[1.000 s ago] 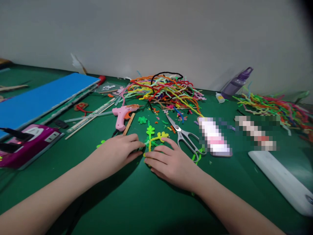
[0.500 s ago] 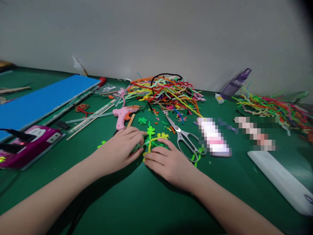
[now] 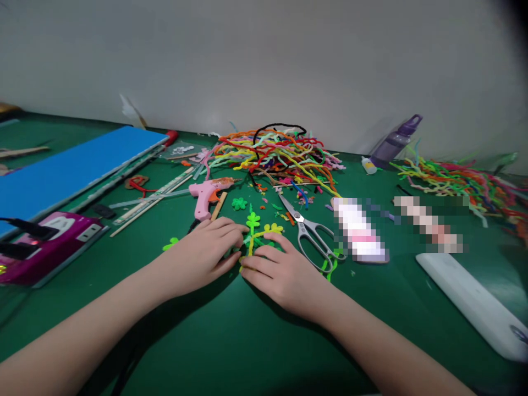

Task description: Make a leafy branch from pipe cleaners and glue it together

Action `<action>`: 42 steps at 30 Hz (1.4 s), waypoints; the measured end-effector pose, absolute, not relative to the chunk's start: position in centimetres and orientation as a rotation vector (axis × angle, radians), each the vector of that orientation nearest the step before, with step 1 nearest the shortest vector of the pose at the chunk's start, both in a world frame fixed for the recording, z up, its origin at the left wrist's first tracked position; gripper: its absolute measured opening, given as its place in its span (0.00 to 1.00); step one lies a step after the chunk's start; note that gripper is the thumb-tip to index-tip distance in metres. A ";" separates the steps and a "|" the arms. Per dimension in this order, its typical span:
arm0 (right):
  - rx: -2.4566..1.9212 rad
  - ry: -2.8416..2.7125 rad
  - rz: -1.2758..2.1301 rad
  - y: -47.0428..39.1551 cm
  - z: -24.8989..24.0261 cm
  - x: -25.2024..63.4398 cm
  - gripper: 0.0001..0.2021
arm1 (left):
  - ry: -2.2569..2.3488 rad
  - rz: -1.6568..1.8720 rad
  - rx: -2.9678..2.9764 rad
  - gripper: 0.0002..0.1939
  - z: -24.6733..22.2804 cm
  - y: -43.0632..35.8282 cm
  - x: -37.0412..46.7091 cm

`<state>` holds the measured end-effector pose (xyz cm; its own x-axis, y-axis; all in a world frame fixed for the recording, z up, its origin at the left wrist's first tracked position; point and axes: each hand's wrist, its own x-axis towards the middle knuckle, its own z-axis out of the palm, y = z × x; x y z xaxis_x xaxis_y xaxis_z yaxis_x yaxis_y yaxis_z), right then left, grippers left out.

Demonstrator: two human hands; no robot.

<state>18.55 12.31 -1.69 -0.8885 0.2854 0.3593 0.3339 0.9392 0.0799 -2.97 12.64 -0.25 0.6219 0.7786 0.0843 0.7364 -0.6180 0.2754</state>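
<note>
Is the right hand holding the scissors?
No, the scissors lie on the table beside the right hand, which is at the yellow stem instead.

No lettering or number could be read. The small white bottle's label (image 3: 371,165) was too tiny to make out, the dark oval mark on the long white object (image 3: 470,302) stayed unclear, and pixelation blurred the pale flat object (image 3: 359,231).
</note>
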 end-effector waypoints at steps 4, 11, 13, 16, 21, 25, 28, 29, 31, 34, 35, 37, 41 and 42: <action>-0.459 -2.752 -0.210 12.4 -1.7 18.6 0.11 | 1.240 0.267 2.633 0.06 -0.3 12.7 -3.0; -0.465 -2.746 -0.222 12.4 -1.8 18.6 0.11 | 1.231 0.267 2.636 0.06 -0.2 12.6 -3.0; -0.466 -2.738 -0.231 12.4 -1.9 18.5 0.10 | 1.231 0.268 2.630 0.06 -0.2 12.6 -2.9; -0.479 -2.726 -0.237 12.4 -1.9 18.5 0.10 | 1.231 0.273 2.624 0.06 -0.2 12.6 -2.8; -0.443 -2.741 -0.131 12.1 -1.4 18.6 0.10 | 1.231 0.259 2.623 0.05 -0.4 12.5 -2.8; -0.358 -2.790 -0.106 12.0 -1.4 18.7 0.11 | 1.222 0.275 2.618 0.05 -0.4 12.5 -2.8; -0.356 -2.803 -0.111 12.0 -1.4 18.7 0.10 | 1.215 0.298 2.625 0.06 -0.3 12.4 -2.7; -0.358 -2.804 -0.114 12.0 -1.5 18.7 0.10 | 1.209 0.308 2.630 0.06 -0.3 12.4 -2.7; -0.357 -2.806 -0.122 12.0 -1.5 18.7 0.09 | 1.201 0.317 2.637 0.06 -0.2 12.3 -2.7; -0.353 -2.809 -0.127 11.9 -1.4 18.7 0.09 | 1.200 0.315 2.635 0.06 -0.2 12.2 -2.8; -0.356 -2.808 -0.126 11.8 -1.4 18.7 0.10 | 1.201 0.312 2.636 0.06 -0.2 12.2 -2.8; -0.369 -2.801 -0.124 11.8 -1.4 18.8 0.10 | 1.199 0.302 2.639 0.06 -0.2 12.2 -2.8; -0.382 -2.787 -0.120 11.9 -1.6 18.8 0.10 | 1.199 0.272 2.637 0.06 -0.3 12.2 -2.8; -0.382 -2.785 -0.119 11.9 -1.6 18.9 0.10 | 1.197 0.269 2.636 0.06 -0.3 12.2 -2.8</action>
<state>18.86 11.95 -1.60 -0.9107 0.2479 0.3304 0.2753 0.9606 0.0379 -2.76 12.21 -0.28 0.6486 0.7580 0.0696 0.7151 -0.6381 0.2853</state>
